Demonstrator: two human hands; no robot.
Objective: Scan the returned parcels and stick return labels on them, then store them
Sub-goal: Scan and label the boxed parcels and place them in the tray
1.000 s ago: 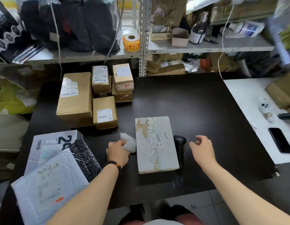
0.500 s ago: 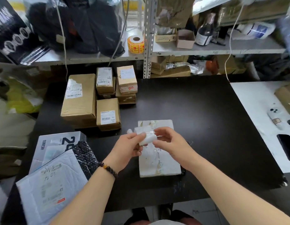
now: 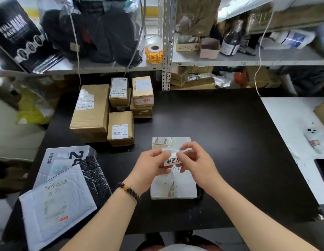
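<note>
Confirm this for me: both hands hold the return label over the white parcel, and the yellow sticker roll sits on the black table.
Not quite: the head view shows the yellow sticker roll on the shelf, not the black table. The left hand and right hand do hold the return label over the white parcel.

The white return label (image 3: 171,161) reads "退回" before a half-covered third character, the small cardboard box (image 3: 120,122) bears a shipping sticker printed "NXRC 03", the black packet (image 3: 16,33) at upper left says "FACE MASK", and the grey box (image 3: 67,158) shows a large "2".
</note>
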